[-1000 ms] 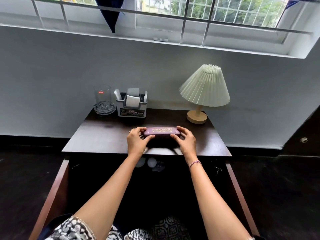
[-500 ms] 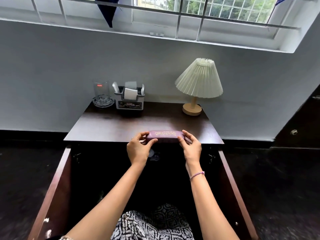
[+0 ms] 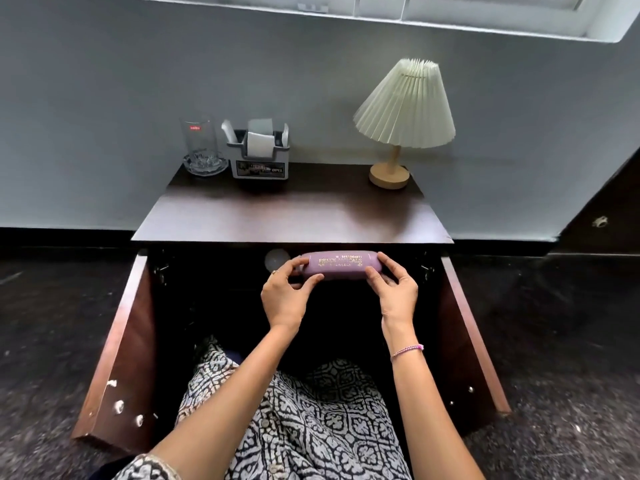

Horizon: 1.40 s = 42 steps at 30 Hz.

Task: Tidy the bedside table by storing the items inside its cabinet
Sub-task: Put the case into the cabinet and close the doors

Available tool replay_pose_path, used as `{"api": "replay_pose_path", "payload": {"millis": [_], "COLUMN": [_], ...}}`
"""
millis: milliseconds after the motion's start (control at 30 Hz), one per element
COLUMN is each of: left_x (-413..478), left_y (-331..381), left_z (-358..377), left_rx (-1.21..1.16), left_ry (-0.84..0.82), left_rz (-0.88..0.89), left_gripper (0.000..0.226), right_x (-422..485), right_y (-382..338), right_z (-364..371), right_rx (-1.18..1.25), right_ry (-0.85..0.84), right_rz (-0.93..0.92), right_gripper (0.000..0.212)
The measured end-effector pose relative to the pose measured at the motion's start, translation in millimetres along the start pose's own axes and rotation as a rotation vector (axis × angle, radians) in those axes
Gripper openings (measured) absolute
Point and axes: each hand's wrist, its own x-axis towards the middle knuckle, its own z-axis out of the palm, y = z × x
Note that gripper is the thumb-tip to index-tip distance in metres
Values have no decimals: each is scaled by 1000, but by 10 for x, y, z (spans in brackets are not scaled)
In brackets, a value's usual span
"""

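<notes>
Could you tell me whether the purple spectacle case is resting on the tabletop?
No, the left hand and right hand hold the spectacle case below the front edge of the tabletop.

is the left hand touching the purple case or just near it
Touching. The head view shows the left hand pinching the left end of the purple case, with its thumb and fingers curled round that end.

Oblong purple gilt-lettered spectacle case (image 3: 341, 266), closed, level, crosswise, 6 o'clock of dark wooden tabletop (image 3: 294, 216), before open cabinet (image 3: 124, 348).
</notes>
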Motion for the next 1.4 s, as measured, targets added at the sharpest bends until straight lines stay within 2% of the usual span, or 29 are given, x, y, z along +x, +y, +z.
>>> {"api": "replay_pose_path", "payload": {"millis": [200,367,467,600,900,1067,1133,1267,1400], "left_x": [-62,29,105,251,397,407,383,247,108], "left_y": [-247,-445,-534,-546,-500,-482,-468,-432,-456], "left_z": [169,382,516,705,917,964,954,929,998], "left_rx": [99,57,89,176,291,336,413,578,726], "left_ry": [-173,-281,-322,-436,-494,-553,-548,-542,-613], "left_rz": [-30,-133,-168,-188,-219,-196,-137,18,250], "left_gripper": [39,34,29,35,50,56,53,56,67], "right_x": [45,206,347,564,799,872,870,662,487], "right_y": [280,486,634,810,974,914,885,870,932], "right_z": [-144,-182,-216,-254,-309,-308,-289,-264,-292], "right_rx": [-107,-139,-138,-168,-404,-560,-691,-967,-1179], "right_ry": [44,99,108,128,105,-15,-56,-32,-239], "right_rz": [73,113,146,196,188,178,125,-136,-332], "right_gripper": [39,33,36,44,40,47,48,44,58]}}
